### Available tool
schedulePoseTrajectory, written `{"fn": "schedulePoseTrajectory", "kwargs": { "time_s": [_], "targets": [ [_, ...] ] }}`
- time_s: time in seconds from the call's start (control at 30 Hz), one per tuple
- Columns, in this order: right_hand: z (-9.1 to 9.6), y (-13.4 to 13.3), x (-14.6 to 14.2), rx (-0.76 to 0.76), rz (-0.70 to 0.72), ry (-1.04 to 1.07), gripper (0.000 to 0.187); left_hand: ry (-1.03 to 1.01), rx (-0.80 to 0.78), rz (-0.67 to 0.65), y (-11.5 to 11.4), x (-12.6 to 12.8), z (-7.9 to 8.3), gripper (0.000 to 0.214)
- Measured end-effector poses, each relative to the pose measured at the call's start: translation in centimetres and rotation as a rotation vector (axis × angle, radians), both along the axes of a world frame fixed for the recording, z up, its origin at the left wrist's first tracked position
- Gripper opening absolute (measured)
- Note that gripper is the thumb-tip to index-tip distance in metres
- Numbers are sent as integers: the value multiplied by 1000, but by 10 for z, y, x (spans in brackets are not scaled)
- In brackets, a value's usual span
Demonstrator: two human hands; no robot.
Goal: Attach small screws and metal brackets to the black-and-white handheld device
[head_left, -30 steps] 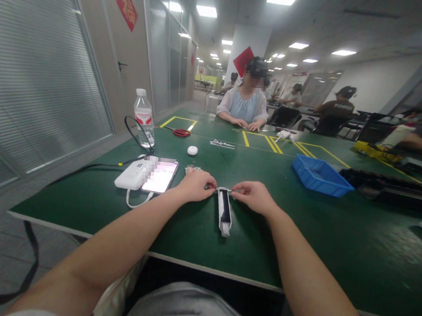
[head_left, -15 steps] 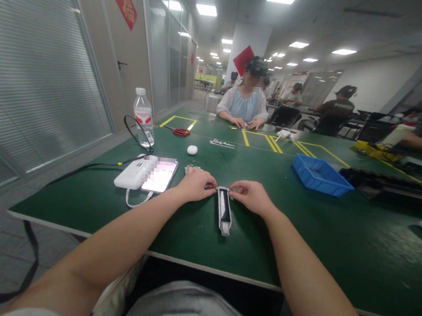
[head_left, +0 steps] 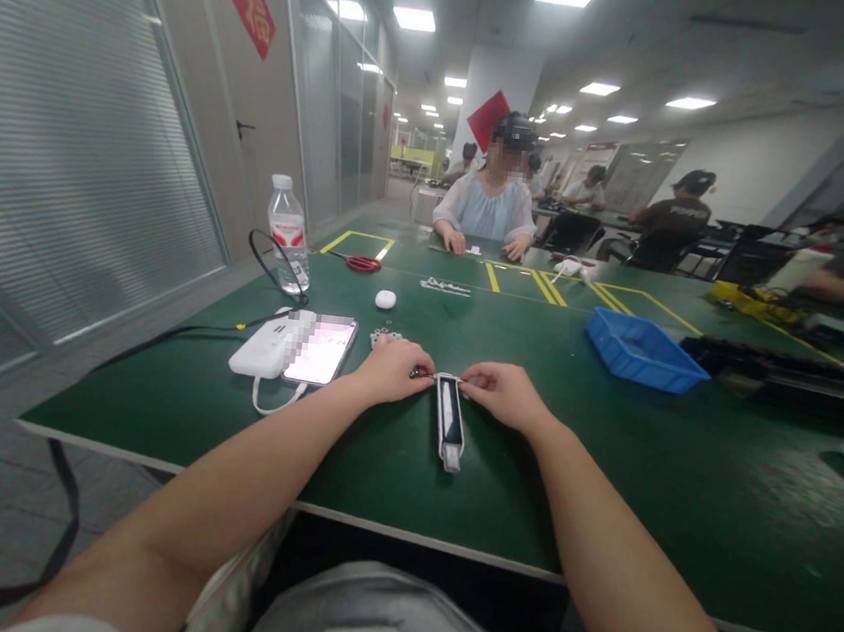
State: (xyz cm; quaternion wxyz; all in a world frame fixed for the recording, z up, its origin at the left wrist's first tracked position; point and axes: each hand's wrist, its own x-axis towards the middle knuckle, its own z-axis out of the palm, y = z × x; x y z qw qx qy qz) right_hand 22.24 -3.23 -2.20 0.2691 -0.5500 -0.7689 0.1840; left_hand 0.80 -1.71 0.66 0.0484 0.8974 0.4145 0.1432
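A long narrow black part with a pale frame [head_left: 448, 421] lies on the green table [head_left: 601, 476], pointing toward me. My left hand [head_left: 392, 369] is pinched at its far left corner, and a small dark piece shows at the fingertips. My right hand [head_left: 505, 393] is pinched on the far right corner of the same part. A few small metal pieces [head_left: 384, 336] lie just beyond my left hand.
A lit phone [head_left: 320, 350] and a white power bank [head_left: 265, 348] with cables lie left of my hands. Farther back stand a water bottle [head_left: 286, 237], a white puck [head_left: 386, 299], red scissors [head_left: 363, 264] and a blue tray [head_left: 642, 351]. A person [head_left: 491, 207] sits opposite.
My hands and the part have hardly moved. The person opposite has spread their hands apart on the table.
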Motion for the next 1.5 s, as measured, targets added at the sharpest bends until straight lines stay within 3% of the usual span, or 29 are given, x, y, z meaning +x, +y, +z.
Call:
{"fn": "schedulePoseTrajectory", "kwargs": {
  "time_s": [0.83,1.13,1.5],
  "targets": [
    [1,-1,-6,18,-22,-32,19,-1,6,12,1,1,-4,23],
    [3,-2,-4,10,-40,-62,20,20,-21,-45,8,-11,-1,32],
    [3,-2,-4,-21,-46,-76,21,38,-32,-19,12,-14,-1,33]
  ]
}}
